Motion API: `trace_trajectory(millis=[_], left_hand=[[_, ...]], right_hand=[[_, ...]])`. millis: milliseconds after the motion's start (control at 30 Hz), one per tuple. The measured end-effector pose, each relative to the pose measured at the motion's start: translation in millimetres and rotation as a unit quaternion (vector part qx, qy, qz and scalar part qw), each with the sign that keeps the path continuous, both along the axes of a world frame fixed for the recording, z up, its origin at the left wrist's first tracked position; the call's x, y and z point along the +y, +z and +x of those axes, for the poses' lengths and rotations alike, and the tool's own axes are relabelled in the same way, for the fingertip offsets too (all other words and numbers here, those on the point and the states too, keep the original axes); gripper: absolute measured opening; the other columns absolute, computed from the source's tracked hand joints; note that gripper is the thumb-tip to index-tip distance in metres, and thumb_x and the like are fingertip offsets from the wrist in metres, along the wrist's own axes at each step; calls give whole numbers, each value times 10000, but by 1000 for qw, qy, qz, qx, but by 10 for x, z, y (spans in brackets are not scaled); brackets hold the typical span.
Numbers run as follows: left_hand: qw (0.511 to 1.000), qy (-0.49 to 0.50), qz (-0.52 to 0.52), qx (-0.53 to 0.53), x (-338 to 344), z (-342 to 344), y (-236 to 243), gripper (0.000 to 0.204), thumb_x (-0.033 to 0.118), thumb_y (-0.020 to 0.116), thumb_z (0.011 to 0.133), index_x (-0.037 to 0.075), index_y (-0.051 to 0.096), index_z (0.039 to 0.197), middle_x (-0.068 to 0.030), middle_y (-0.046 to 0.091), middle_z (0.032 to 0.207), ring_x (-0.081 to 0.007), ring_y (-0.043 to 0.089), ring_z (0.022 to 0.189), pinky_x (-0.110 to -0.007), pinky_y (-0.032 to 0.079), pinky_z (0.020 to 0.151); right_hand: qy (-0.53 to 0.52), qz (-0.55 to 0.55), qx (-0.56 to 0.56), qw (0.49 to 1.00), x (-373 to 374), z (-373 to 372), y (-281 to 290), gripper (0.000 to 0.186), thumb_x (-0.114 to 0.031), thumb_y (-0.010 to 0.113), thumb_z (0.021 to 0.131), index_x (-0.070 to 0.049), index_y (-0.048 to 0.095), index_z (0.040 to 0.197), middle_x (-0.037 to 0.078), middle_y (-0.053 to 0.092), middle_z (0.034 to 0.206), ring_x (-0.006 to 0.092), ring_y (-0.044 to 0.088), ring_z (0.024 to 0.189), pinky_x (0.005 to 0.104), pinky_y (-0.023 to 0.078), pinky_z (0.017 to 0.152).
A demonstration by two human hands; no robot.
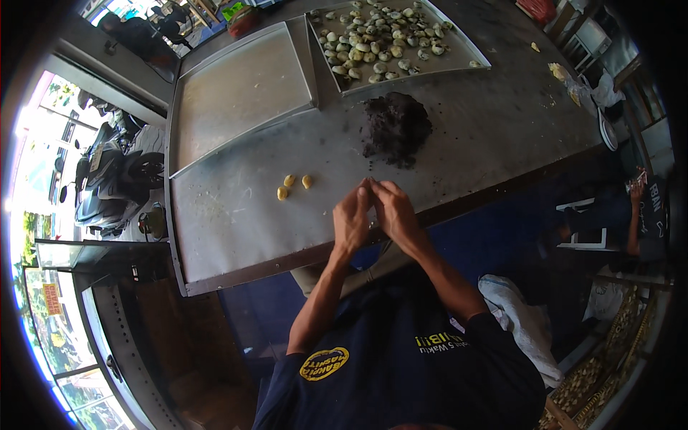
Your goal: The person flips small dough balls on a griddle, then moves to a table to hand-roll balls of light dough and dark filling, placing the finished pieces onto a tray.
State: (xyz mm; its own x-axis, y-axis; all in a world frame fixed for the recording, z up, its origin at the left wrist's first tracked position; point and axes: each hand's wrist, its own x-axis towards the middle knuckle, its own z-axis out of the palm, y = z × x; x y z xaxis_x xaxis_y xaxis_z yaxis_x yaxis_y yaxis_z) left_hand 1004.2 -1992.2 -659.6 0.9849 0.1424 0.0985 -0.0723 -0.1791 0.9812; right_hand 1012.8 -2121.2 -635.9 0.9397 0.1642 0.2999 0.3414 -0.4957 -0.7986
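Observation:
My left hand (351,221) and my right hand (397,216) meet over the near edge of the metal table, fingertips pressed together. Whatever they pinch is too small and too hidden to make out. Just beyond them sits a dark purple-brown mound of crumbly paste (395,130), with crumbs scattered around it. To the left of my hands lie a few small yellow dough pieces (282,193), close together on the metal. Past the mound, a metal tray (453,67) carries many round, pale, greenish-dark dough balls (378,47).
A second shallow metal tray (244,86) lies at the left of the table (236,236). Green and red bags (244,21) stand at the far edge. On the right are a white plate (608,133) and a seated person (645,215). A white sack (512,308) rests below.

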Motion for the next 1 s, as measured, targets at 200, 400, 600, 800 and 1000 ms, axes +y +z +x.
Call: trace_trajectory(millis=[200,400,600,800,1000], left_hand=[[961,-92,260,-9,299,201,-102,206,146,643,833,-21,641,956,-206,677,796,-366,685,739,-403,527,631],[970,-1,244,15,236,85,-259,160,99,655,769,13,622,900,-204,660,771,-409,654,785,-415,514,632],[991,-46,126,-24,304,80,-154,243,55,696,720,37,604,944,-178,672,826,-398,658,804,-419,517,665],[975,-140,168,-47,282,124,-107,249,57,728,683,7,651,914,-145,665,822,-277,668,758,-344,519,695],[991,-12,134,-24,279,131,-162,298,135,785,740,23,641,976,-108,674,818,-195,670,766,-309,514,714]], right_hand=[[65,-23,-77,995,145,-12,70,278,12,648,803,-22,689,1075,144,666,1089,335,624,907,379,505,825],[44,-3,60,997,179,-3,-67,289,18,681,788,-5,687,1076,153,664,1083,300,662,921,337,536,750],[75,44,-10,996,221,-25,-86,347,-6,698,770,-10,668,1116,146,658,968,291,652,803,357,529,728],[35,-2,157,987,58,268,-227,519,-154,802,691,-54,651,1177,178,620,993,314,616,891,379,490,779],[-174,-99,-105,974,-306,427,-255,299,-72,709,781,4,680,1069,180,635,946,333,619,889,403,501,774]])
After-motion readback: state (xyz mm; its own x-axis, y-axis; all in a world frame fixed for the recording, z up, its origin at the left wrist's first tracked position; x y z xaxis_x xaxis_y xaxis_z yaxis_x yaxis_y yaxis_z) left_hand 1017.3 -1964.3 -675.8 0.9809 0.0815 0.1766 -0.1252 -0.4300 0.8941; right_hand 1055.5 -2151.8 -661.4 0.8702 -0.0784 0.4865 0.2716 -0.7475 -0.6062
